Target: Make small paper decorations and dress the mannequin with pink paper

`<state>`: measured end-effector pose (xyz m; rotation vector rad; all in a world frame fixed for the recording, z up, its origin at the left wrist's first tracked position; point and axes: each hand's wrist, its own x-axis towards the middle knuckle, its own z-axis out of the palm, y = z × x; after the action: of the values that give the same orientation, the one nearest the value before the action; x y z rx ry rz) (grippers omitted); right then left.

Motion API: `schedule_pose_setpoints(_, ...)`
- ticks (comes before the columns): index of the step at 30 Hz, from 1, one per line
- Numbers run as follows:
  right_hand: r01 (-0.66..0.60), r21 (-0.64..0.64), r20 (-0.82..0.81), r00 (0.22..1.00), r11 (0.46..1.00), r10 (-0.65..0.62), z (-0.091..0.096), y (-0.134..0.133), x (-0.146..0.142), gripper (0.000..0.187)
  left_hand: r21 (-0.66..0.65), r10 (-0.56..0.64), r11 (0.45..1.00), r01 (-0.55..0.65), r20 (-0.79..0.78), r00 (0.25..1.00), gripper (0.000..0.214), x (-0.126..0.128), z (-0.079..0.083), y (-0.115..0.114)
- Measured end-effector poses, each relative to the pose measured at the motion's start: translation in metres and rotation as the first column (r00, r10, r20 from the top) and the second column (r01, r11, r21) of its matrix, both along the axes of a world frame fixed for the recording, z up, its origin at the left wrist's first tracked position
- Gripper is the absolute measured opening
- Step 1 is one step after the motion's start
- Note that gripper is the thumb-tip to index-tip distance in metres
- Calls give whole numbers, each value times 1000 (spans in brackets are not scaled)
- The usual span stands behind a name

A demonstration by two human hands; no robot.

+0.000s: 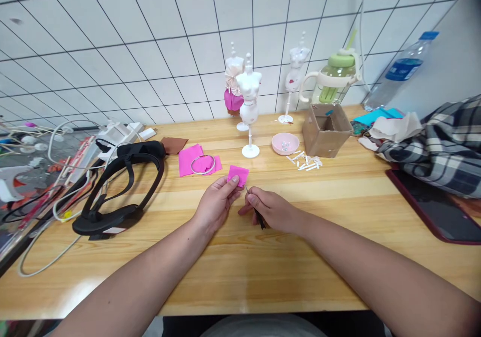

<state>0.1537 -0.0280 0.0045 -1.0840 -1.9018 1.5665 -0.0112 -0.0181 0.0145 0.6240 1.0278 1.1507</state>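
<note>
My left hand (218,202) pinches a small pink fabric square (238,174) by its lower edge, just above the wooden table (240,267). Close to its right, my right hand (268,209) is closed around a thin dark tool (259,218) whose metal tip points up toward the fabric. Behind the hands stands a bare white mini mannequin (249,107) on a stand. Larger pink fabric pieces (190,159) lie to the left with a metal ring (203,164) on them.
A black headset (120,187) and cables lie at the left. A pink bowl (285,143), small white parts (306,161), a cardboard box (326,129), two more mannequins, a green jug and a water bottle stand at the back. Plaid cloth (443,146) and a dark tablet (436,207) are at the right.
</note>
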Motion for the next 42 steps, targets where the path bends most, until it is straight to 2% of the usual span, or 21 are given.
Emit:
schedule_pose_setpoints(14, 0, -5, -20, 1000, 1000, 0, -5, 1, 0, 32, 52, -74, 996, 77, -57, 996, 24, 2, -3, 0)
schedule_pose_setpoints(35, 15, -53, -73, 997, 998, -19, -7, 2, -2, 34, 38, -66, 997, 67, -21, 998, 22, 4, 1, -2)
schedule_pose_setpoints(40, -18, -49, -26, 1000, 999, 17, -2, 3, 3, 33, 47, -35, 998, 36, -39, 999, 21, -1, -2, 3)
schedule_pose_setpoints(42, 20, -6, 32, 999, 1000, -20, 2, 5, 8, 35, 73, -43, 996, 49, -88, 995, 22, -5, -4, 6)
